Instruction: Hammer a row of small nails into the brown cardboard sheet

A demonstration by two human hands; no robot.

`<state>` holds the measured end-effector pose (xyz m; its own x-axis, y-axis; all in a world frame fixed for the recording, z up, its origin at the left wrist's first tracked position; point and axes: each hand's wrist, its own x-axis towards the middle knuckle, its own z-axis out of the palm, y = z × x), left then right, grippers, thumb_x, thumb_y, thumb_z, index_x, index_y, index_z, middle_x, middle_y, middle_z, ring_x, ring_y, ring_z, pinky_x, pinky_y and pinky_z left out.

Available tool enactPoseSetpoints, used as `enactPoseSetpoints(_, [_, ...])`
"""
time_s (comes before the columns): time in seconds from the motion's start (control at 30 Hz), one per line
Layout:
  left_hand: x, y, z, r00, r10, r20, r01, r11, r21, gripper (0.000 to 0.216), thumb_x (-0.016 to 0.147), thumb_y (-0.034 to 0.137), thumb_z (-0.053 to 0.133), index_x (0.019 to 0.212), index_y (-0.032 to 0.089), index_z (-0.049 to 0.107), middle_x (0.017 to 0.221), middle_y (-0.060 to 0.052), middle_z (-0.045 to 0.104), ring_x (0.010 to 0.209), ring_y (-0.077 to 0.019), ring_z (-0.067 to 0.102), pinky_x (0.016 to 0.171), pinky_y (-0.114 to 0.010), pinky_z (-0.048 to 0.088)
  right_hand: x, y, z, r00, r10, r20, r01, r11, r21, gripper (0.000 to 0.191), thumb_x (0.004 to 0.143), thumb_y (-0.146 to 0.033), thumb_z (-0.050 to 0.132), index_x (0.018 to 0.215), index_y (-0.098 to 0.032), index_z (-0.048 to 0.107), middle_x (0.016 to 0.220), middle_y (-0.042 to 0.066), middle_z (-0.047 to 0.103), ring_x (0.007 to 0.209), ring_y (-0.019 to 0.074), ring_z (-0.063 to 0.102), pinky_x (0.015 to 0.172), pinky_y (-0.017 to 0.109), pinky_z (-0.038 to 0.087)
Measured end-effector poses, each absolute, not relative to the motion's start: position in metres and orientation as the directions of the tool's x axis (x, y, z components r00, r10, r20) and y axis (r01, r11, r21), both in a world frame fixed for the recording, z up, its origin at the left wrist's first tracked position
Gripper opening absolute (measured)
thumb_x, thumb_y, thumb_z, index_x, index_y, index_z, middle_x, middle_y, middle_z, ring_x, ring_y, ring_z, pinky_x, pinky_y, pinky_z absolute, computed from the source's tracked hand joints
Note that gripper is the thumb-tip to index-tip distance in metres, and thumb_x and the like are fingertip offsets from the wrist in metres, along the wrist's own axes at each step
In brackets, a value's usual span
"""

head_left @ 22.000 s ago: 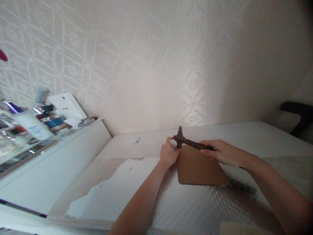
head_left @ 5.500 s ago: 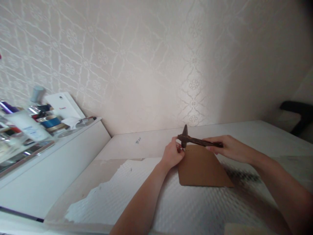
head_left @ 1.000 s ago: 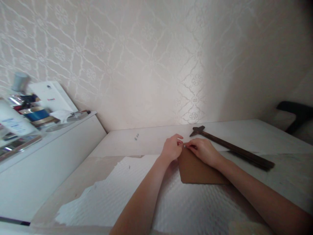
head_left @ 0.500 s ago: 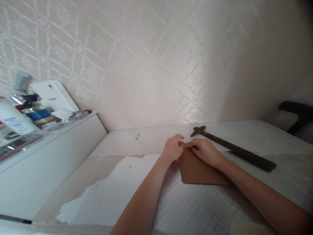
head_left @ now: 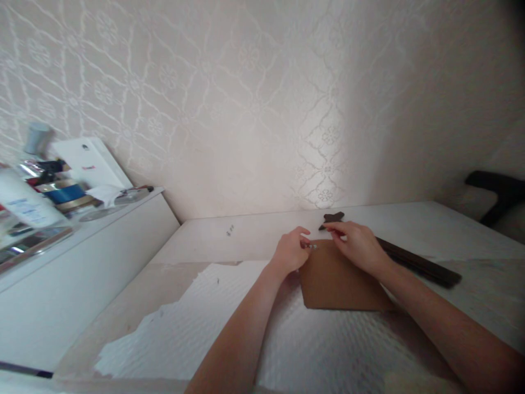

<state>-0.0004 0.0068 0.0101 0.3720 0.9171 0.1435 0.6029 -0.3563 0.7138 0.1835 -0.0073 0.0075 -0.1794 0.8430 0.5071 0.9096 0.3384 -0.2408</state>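
Note:
A brown cardboard sheet [head_left: 336,279] lies flat on white bubble wrap [head_left: 229,328] on the table. My left hand [head_left: 289,250] is pinched at the sheet's far left corner, where small metal nails [head_left: 311,247] show at its fingertips. My right hand [head_left: 356,244] hovers over the sheet's far edge with curled fingers, its fingertips close to the head of a dark rusty hammer [head_left: 410,259] that lies on the table behind it. The hammer's handle runs to the right past my right wrist.
A white cabinet [head_left: 82,257] on the left carries bottles, a tape roll and a white box. The patterned wall [head_left: 246,109] stands right behind the table. A dark chair part [head_left: 498,191] sits at the far right. Tiny dark specks [head_left: 230,232] lie near the wall.
The hammer, held in my right hand earlier, now lies on the table. In the last half second my right hand moved right, away from my left, towards the hammer head.

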Motion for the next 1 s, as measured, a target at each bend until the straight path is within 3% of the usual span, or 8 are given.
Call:
enactPoseSetpoints(0.2, [0.002,0.004,0.011,0.394,0.906,0.157,0.578,-0.377,0.724,0.036,0.07,0.007,0.057,0.104,0.018,0.055,0.093,-0.004,0.068,0.083,-0.0134,0.062,0.084,-0.028,0.048,0.232,-0.004,-0.007,0.05,0.928,0.369,0.999,-0.049,-0.012,0.039,0.079,-0.034,0.052,0.111,-0.012,0.059,0.097,0.02,0.064,0.093,0.0314,0.058,0.077,0.042,0.044])
enactPoseSetpoints(0.43, [0.001,0.003,0.01,0.41,0.898,0.16,0.569,-0.389,0.724,0.042,0.069,0.005,0.054,0.108,0.018,0.052,0.093,-0.004,0.066,0.083,-0.0131,0.06,0.085,-0.028,0.047,0.238,-0.001,-0.009,0.044,0.962,0.268,0.998,-0.057,0.041,0.036,0.083,-0.015,0.04,0.117,-0.011,0.053,0.095,0.019,0.062,0.084,0.0265,0.062,0.071,0.035,0.044])
enactPoseSetpoints(0.53, [0.0,0.005,0.008,0.403,0.902,0.155,0.576,-0.382,0.723,0.053,0.067,0.007,0.057,0.117,0.018,0.045,0.097,-0.005,0.064,0.088,-0.0144,0.059,0.086,-0.029,0.046,0.24,-0.003,0.002,0.024,0.952,0.304,0.999,-0.014,-0.035,0.04,0.086,-0.019,0.037,0.124,-0.012,0.047,0.098,0.018,0.063,0.083,0.0269,0.063,0.069,0.036,0.045])
enactPoseSetpoints(0.63, [-0.003,0.006,0.006,0.376,0.917,0.136,0.593,-0.351,0.725,0.061,0.065,0.013,0.062,0.122,0.02,0.039,0.103,-0.005,0.06,0.092,-0.0162,0.058,0.086,-0.03,0.045,0.246,-0.006,0.014,0.044,0.941,0.335,0.969,0.042,-0.245,0.041,0.088,-0.023,0.034,0.126,-0.014,0.046,0.088,0.013,0.068,0.077,0.0251,0.064,0.067,0.035,0.047])
enactPoseSetpoints(0.7, [-0.004,0.006,0.005,0.365,0.924,0.115,0.592,-0.326,0.737,0.063,0.065,0.015,0.064,0.122,0.02,0.038,0.104,-0.006,0.059,0.094,-0.0171,0.058,0.087,-0.031,0.045,0.251,-0.009,0.022,-0.005,0.936,0.351,0.901,0.156,-0.404,0.041,0.087,-0.028,0.038,0.124,-0.017,0.05,0.086,0.009,0.069,0.076,0.0234,0.065,0.069,0.034,0.048])
enactPoseSetpoints(0.77, [-0.005,0.007,0.005,0.361,0.927,0.102,0.582,-0.309,0.752,0.063,0.066,0.016,0.065,0.122,0.02,0.037,0.104,-0.006,0.059,0.094,-0.0172,0.058,0.087,-0.031,0.045,0.255,-0.014,0.029,-0.135,0.915,0.38,0.809,0.323,-0.49,0.041,0.083,-0.036,0.047,0.121,-0.021,0.054,0.098,0.006,0.069,0.084,0.0235,0.064,0.075,0.035,0.049])
enactPoseSetpoints(0.87, [-0.005,0.008,0.004,0.368,0.925,0.094,0.561,-0.302,0.771,0.062,0.065,0.014,0.065,0.121,0.02,0.037,0.102,-0.005,0.059,0.091,-0.0163,0.059,0.086,-0.031,0.045,0.252,-0.021,0.036,-0.314,0.886,0.34,0.705,0.458,-0.542,0.04,0.082,-0.039,0.051,0.118,-0.026,0.059,0.113,0.003,0.065,0.097,0.0244,0.061,0.085,0.036,0.047])
enactPoseSetpoints(1.0, [-0.005,0.008,0.006,0.393,0.916,0.08,0.527,-0.296,0.797,0.055,0.066,0.011,0.062,0.116,0.019,0.039,0.1,-0.006,0.059,0.084,-0.0157,0.061,0.078,-0.029,0.048,0.24,-0.025,0.037,-0.428,0.861,0.276,0.684,0.508,-0.524,0.037,0.083,-0.036,0.051,0.119,-0.031,0.059,0.115,-0.002,0.064,0.101,0.0214,0.061,0.087,0.031,0.047])
